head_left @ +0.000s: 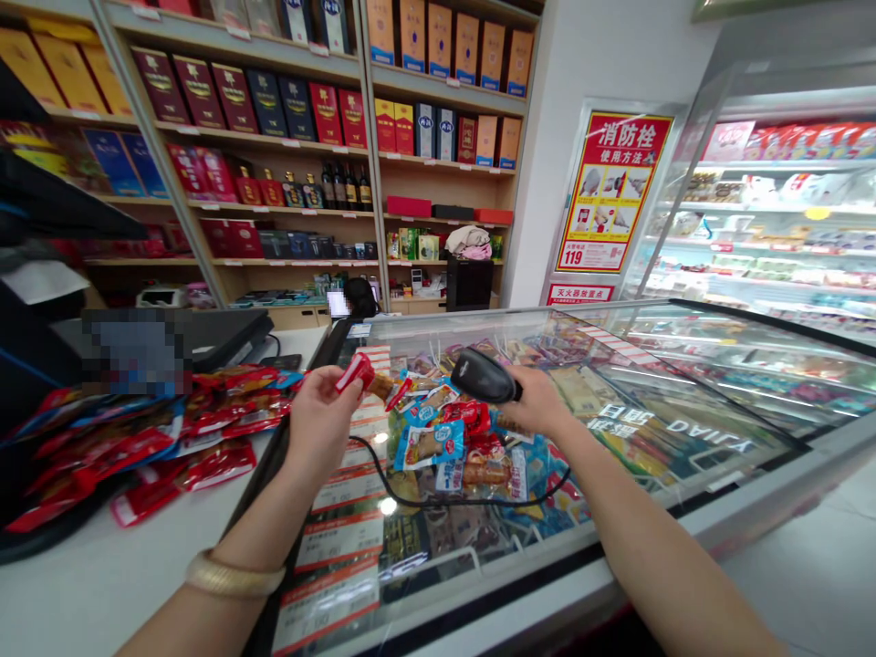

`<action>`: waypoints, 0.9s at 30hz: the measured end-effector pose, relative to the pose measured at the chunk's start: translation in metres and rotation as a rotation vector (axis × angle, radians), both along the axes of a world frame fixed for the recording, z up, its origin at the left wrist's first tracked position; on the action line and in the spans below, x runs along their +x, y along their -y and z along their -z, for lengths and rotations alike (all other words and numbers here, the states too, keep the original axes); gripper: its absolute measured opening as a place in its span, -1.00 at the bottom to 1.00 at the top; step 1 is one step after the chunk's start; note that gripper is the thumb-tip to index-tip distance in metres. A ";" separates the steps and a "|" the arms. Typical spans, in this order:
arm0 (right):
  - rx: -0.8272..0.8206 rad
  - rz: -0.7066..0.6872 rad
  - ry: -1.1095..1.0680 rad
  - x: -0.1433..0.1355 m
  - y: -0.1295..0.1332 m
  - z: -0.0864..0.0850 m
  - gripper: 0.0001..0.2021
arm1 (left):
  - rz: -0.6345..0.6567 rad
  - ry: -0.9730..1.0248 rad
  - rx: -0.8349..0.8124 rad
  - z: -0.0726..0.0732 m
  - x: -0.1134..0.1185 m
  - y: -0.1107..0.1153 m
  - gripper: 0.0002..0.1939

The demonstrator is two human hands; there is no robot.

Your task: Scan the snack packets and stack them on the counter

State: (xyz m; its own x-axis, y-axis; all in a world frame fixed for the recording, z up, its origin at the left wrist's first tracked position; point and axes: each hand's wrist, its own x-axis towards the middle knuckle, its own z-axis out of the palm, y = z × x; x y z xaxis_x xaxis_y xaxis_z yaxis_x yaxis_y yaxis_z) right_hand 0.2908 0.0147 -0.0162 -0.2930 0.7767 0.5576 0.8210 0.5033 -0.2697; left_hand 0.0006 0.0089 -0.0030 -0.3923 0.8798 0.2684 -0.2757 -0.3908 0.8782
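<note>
Between the thumb and fingers of my left hand (323, 411) is a small red snack packet (371, 376), held up above the glass freezer top. My right hand (537, 401) is wrapped around the handle of a black barcode scanner (483, 376), whose head points left toward that packet. Beneath both hands, a pile of packets lies on the glass, among them a blue snack packet (431, 444) and a red-and-white one (487, 470). The scanner's black cable (438, 503) curves in front of the pile.
Many red packets (225, 401) are heaped on the white counter (184, 566) at left, beside a dark checkout device (225, 338). The glass-topped freezer (684, 365) stretches to the right. Shelves (274, 141) of boxes and bottles stand behind, with a lit display fridge (773, 201) at far right.
</note>
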 end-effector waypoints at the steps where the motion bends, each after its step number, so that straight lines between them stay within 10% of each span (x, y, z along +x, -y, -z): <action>1: -0.009 0.101 -0.003 0.007 -0.003 0.000 -0.80 | -0.006 -0.098 0.058 0.002 0.006 0.000 -0.78; 11: -0.070 0.464 -0.066 0.035 -0.017 0.002 -0.72 | 0.104 -1.258 0.588 0.043 0.042 -0.001 -0.78; 21: -0.074 0.430 -0.047 0.033 -0.021 0.010 -0.73 | 0.144 -1.360 0.464 0.051 0.028 -0.004 -0.81; 27: -0.085 0.437 -0.004 0.031 -0.021 0.010 -0.76 | -0.242 -1.320 0.234 0.030 -0.004 -0.008 -0.79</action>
State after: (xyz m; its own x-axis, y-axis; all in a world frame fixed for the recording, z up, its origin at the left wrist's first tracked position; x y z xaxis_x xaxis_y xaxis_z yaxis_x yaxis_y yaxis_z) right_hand 0.3217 0.0358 -0.0265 0.0754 0.8702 0.4870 0.9505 0.0850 -0.2990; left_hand -0.0037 0.0170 -0.0334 0.1339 0.7087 0.6927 0.8062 -0.4843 0.3397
